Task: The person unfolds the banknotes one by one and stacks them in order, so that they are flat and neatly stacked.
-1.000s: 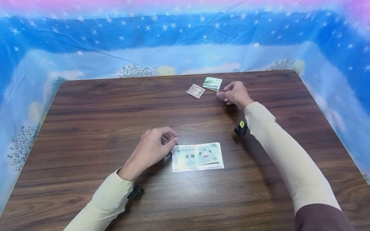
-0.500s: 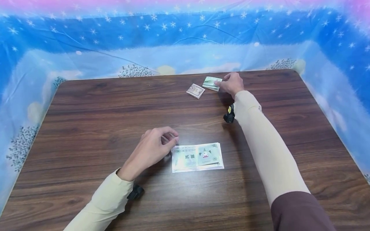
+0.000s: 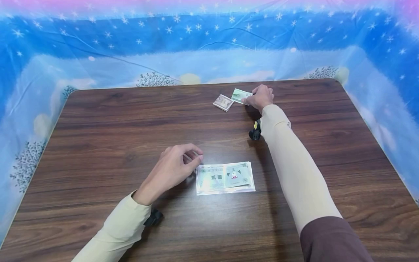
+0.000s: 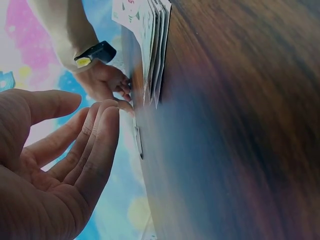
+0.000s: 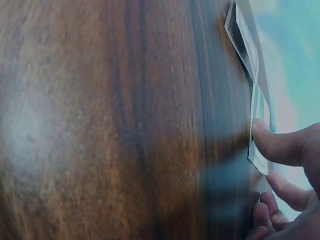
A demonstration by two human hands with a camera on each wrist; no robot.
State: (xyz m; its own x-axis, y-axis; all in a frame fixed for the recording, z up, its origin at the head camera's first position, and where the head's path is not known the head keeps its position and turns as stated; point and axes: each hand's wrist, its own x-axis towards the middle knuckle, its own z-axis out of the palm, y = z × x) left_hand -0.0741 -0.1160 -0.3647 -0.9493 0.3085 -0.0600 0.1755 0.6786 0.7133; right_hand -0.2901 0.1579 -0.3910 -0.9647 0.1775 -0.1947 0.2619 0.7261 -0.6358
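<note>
My right hand (image 3: 262,97) is at the far side of the table, its thumb and index finger pinching the right end of a folded green banknote (image 3: 239,95). In the right wrist view, the thumb lies across the green banknote (image 5: 260,107). Just left of it lies a folded brownish banknote (image 3: 223,102), close to or touching its corner. My left hand (image 3: 173,165) hovers with loosely bent fingers beside the upper left corner of a stack of pale green banknotes (image 3: 226,178). Nothing sits between the left fingers (image 4: 102,145); the stack's layered edges (image 4: 157,55) show apart from them.
The dark wood table (image 3: 131,127) stretches around the notes. A blue cloth (image 3: 163,32) with a snowflake print hangs behind and at both sides. A small black camera (image 3: 254,130) sits on the right wrist, another (image 3: 154,217) on the left.
My right hand has moved left onto the green banknote and taken hold of its right end; the note has shifted slightly. My left hand and the stack stay in place.
</note>
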